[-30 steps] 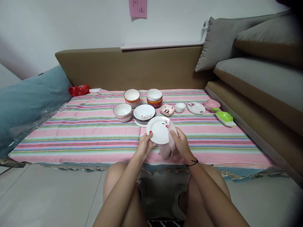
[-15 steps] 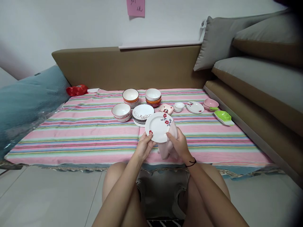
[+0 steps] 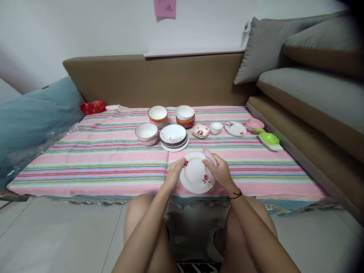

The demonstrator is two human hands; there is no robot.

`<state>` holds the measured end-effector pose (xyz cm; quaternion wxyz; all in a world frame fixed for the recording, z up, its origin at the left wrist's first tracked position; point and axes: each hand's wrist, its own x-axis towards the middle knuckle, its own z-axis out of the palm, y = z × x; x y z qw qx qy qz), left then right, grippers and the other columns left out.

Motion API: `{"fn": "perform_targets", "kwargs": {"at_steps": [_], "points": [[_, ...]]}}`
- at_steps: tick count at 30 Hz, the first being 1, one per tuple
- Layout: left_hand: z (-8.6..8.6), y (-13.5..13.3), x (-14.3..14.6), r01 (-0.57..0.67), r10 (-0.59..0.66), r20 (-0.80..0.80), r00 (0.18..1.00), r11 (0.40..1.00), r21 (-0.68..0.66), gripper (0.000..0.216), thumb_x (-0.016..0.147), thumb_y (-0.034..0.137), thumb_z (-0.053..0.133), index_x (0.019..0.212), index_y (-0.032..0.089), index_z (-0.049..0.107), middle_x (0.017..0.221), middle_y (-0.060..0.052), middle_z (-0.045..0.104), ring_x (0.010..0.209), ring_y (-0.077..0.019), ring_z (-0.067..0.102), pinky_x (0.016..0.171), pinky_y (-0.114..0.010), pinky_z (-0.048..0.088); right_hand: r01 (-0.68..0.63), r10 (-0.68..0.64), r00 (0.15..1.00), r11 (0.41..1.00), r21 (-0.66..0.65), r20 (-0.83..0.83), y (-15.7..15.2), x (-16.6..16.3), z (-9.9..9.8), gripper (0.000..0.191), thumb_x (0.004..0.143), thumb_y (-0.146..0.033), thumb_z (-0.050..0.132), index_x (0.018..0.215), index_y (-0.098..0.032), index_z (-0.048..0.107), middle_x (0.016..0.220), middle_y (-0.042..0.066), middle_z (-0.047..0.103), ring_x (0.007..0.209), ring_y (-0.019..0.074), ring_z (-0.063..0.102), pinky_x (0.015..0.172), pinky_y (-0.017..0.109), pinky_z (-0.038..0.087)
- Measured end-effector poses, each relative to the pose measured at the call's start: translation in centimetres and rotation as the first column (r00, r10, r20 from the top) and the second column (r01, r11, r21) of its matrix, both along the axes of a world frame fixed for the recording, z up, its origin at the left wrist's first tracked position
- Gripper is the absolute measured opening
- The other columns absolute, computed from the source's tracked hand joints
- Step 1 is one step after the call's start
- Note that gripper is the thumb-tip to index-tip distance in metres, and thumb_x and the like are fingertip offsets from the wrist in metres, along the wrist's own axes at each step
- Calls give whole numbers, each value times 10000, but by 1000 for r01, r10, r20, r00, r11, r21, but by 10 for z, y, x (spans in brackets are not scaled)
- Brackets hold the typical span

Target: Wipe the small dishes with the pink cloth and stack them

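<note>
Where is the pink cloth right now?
Head view, centre: the pink cloth is bunched under the right hand, against the right rim of the flowered plate, on the near side of the plate stack.

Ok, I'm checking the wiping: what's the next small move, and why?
Probably sweep the pink cloth leftward across the round white plate with red flowers: the right hand presses it only at the right rim, the left hand steadies the other.
</note>
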<state>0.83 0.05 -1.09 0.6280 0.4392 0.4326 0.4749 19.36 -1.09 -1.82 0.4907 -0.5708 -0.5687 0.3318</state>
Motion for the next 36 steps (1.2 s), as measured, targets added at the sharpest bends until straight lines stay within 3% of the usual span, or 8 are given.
{"fn": "perform_targets", "kwargs": {"at_steps": [5, 11, 16, 21, 26, 30, 33, 36], "points": [[-5, 1, 0, -37, 37, -5, 999, 998, -60, 340, 751, 494, 633, 720, 156, 645, 756, -24, 670, 714, -178, 568, 714, -278, 422, -128, 127, 992, 991, -37, -6, 1, -2, 0, 296, 810, -480, 566, 858, -189, 590, 726, -12, 549, 656, 153, 460, 584, 245, 358], [-3, 4, -2, -160, 170, 71, 983, 979, -123, 344, 705, 495, 671, 756, 156, 651, 805, -21, 686, 744, -180, 588, 718, -273, 430, -157, 156, 978, 988, 0, -142, 5, 1, -2, 310, 867, -449, 486, 913, -184, 642, 917, 46, 620, 851, 205, 537, 727, 280, 409], [-2, 2, -2, -121, 125, 45, 991, 989, -86, 345, 698, 487, 677, 737, 145, 648, 781, -31, 675, 734, -177, 574, 728, -278, 430, -153, 158, 981, 987, 51, -113, 6, 3, -2, 264, 838, -425, 544, 812, -186, 654, 916, 59, 594, 877, 205, 538, 739, 289, 416], [-3, 2, -2, -64, 65, 21, 998, 997, -32, 344, 738, 497, 639, 746, 154, 647, 811, -33, 673, 755, -177, 568, 726, -279, 430, -165, 158, 979, 985, -46, -126, 5, 4, 0, 309, 796, -466, 584, 868, -174, 657, 856, 49, 633, 780, 200, 544, 676, 291, 420], [-6, 2, -1, -106, 108, 21, 994, 991, -76, 384, 732, 515, 640, 812, 141, 673, 817, -44, 689, 748, -186, 584, 707, -280, 436, -129, 126, 989, 991, -40, -76, 5, 4, 1, 313, 805, -477, 559, 734, -174, 595, 714, 16, 550, 695, 171, 487, 609, 267, 379], [-11, 3, 2, -132, 144, 100, 985, 985, -112, 397, 730, 510, 652, 858, 136, 680, 855, -48, 693, 747, -167, 592, 681, -254, 435, -77, 74, 992, 997, -28, -101, 5, 3, 3, 318, 817, -463, 548, 671, -181, 533, 646, -10, 477, 633, 147, 432, 563, 254, 333], [-10, 4, 3, -145, 175, 202, 964, 977, -155, 374, 696, 462, 706, 857, 126, 675, 840, -42, 682, 701, -137, 583, 628, -227, 434, -30, 28, 990, 999, -17, -135, 5, 4, 4, 297, 827, -453, 541, 743, -171, 580, 707, 5, 527, 675, 157, 456, 588, 254, 343], [-6, 3, 4, -59, 112, 330, 937, 984, -168, 316, 688, 365, 736, 865, 115, 659, 811, -43, 675, 674, -126, 583, 609, -223, 452, 2, -4, 988, 1000, -13, -153, 6, 4, 3, 307, 834, -461, 530, 820, -164, 608, 791, 25, 577, 729, 175, 486, 621, 259, 363]]}}
